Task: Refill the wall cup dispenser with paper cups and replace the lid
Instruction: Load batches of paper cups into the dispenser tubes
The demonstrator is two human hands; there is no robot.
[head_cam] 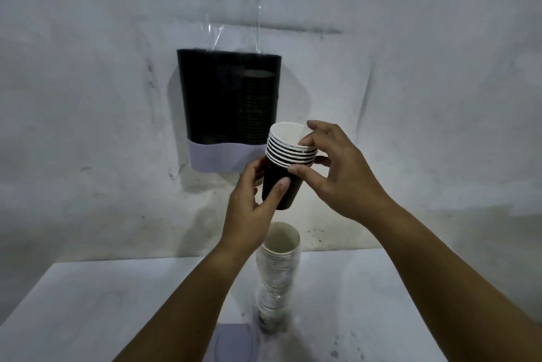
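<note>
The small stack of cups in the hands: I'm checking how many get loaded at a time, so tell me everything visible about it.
The small stack of cups looks like paper, dark outside and white inside, with about six or seven white rolled rims showing. It is held mouth up, tilted slightly, before the wall dispenser. The left hand grips the bottom cup's body; the right hand pinches the rims.

Dim, flat light; wide-angle edge distortion

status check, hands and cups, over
Left hand and right hand both on short cup stack. Dispenser open, right column part filled. Sleeved stack on table, path clear.
</note>
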